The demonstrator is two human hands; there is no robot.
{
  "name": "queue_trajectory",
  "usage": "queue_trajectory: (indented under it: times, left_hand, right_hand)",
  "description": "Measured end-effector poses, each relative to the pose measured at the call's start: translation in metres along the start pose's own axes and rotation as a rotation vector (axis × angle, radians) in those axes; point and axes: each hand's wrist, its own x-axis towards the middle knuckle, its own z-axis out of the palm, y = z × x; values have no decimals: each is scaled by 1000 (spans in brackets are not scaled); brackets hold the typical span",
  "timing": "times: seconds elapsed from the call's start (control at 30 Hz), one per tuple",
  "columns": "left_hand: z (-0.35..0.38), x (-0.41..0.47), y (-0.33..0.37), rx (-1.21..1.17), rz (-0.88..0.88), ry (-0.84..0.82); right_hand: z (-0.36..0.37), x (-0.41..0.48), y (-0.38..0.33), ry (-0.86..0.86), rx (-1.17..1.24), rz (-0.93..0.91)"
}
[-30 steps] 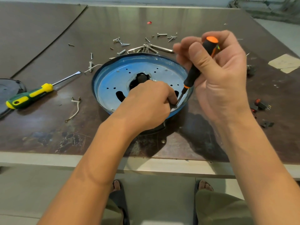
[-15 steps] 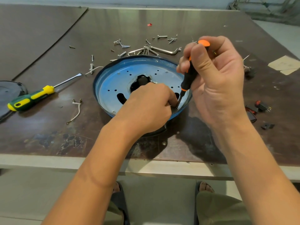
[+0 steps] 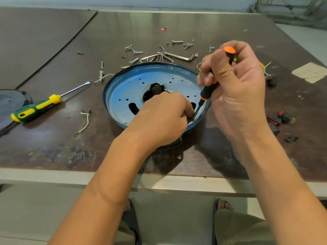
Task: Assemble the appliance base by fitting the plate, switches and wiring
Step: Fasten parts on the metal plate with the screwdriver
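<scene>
The right hand [image 3: 237, 96] closes its grip round a slim black-and-orange screwdriver [image 3: 208, 89], held steeply tilted with its metal tip at the near right edge of the round plate [image 3: 123, 89], a blue-filmed disc with small holes, curved slots and a raised rim, lying on the dark desk [image 3: 53, 147]. The left hand [image 3: 162, 117] rests on the plate, fingers curled just beside the tip; whether this grip pinches anything cannot be told. Around lie steel screws [image 3: 177, 42], bent hex keys [image 3: 178, 56], a yellow-green flat screwdriver [image 3: 39, 107], a short white wire [image 3: 85, 123] and black rocker switches [image 3: 281, 119].
</scene>
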Motion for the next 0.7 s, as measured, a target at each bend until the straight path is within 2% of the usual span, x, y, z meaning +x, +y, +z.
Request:
queue_trajectory:
  times: [0.1, 0.2, 0.3, 0.4, 0.5, 0.57, 0.7]
  left_hand:
    - [0, 0, 0, 2, -2, -1]
    - [0, 0, 0, 1, -6, 3]
    - [1, 0, 0, -2, -6, 7]
    - [2, 0, 1, 3, 4, 9]
    - [1, 0, 0, 2, 4, 13]
    - [1, 0, -1, -4, -1, 13]
    - [2, 1, -2, -10, 2, 4]
  right_hand:
    - [-5, 0, -1, -31, 126, 88]
    - [-3, -2, -1, -71, 47, 47]
    - [1, -2, 2, 7, 1, -28]
    - [1, -1, 2, 2, -24, -8]
    - [-2, -1, 1, -35, 50, 45]
    - [0, -2, -1, -50, -12, 14]
    - [1, -2, 2, 27, -66, -59]
